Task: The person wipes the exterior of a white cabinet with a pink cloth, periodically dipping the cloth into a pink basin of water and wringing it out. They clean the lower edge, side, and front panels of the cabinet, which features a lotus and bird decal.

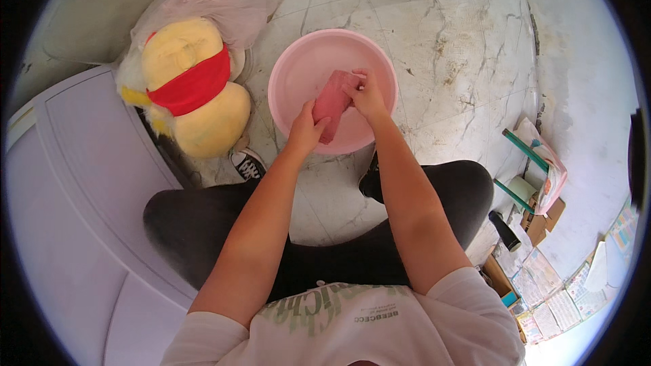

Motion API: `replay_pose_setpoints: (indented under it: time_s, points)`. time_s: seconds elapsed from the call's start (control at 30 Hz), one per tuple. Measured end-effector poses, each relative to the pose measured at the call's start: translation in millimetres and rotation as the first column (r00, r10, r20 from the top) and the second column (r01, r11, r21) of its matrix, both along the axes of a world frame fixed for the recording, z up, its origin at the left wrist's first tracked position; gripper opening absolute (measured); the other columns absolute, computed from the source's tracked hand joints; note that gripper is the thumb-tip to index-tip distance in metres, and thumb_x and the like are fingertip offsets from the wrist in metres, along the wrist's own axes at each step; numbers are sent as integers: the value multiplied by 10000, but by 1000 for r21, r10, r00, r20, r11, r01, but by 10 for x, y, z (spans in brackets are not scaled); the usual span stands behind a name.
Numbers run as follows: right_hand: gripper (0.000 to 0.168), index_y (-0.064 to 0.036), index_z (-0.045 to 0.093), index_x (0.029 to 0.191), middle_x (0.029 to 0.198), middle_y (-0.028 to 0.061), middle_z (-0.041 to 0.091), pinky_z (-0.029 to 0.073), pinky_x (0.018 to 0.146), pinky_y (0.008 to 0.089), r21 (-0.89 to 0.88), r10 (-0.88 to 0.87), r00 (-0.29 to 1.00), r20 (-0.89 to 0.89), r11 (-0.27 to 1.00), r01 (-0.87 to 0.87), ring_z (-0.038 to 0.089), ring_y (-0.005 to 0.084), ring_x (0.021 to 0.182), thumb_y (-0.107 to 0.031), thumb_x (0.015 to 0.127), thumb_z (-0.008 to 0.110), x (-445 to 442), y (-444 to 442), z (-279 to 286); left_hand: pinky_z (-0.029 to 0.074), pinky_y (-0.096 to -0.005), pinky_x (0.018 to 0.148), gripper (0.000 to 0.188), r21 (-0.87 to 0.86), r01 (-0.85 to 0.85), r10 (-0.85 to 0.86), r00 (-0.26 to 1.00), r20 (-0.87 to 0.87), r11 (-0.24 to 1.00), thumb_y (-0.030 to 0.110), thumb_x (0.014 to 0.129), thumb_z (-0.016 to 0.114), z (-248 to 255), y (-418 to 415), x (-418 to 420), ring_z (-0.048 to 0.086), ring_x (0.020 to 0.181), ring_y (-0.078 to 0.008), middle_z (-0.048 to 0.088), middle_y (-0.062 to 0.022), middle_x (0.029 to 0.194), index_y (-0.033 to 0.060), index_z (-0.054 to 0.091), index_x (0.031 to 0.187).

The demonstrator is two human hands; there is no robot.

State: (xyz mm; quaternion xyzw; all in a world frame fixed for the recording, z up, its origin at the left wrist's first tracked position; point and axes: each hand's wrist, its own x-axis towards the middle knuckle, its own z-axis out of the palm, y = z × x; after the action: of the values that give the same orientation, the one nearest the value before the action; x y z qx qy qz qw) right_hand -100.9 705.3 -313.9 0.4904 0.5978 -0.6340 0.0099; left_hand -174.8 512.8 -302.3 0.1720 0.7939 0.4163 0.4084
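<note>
A folded, dark pink cloth (335, 101) is held between my two hands over a round pink plastic basin (290, 56), which stands on the floor. My left hand (306, 127) grips the cloth's lower end, thumb on top. At its upper right end, my right hand (367, 92) pinches the cloth with bent fingers. Whether the basin holds water cannot be told; its inside looks smooth and pale pink.
A yellow plush toy with a red band (196, 86) lies left of the basin, by sheer pink fabric (203, 5). A lilac cabinet (91, 162) stands at left. At right are a green-framed rack (526, 150), a dark cylindrical object (504, 231) and papers (552, 310).
</note>
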Motion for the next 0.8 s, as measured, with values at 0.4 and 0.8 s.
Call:
replay_pose_setpoints:
  time_s: [0.4, 0.8]
  points:
    - [379, -84, 587, 1220, 1239, 154, 674, 574, 951, 546, 525, 266, 748, 609, 571, -631, 670, 392, 1150, -274, 946, 766, -195, 50, -882, 441, -585, 1150, 760, -366, 335, -490, 694, -528, 869, 153, 904, 746, -801, 66, 13, 463, 1424, -429, 330, -165, 1701, 229, 486, 1614]
    - [393, -127, 676, 1248, 1285, 114, 705, 546, 968, 470, 764, 225, 760, 610, 89, -639, 639, 387, 1210, -440, 1010, 685, -563, 1034, -132, 273, -565, 1287, 771, -402, 561, -683, 501, -531, 724, 120, 965, 623, -902, 162, 106, 269, 1621, -307, 236, -69, 1785, 158, 345, 1683]
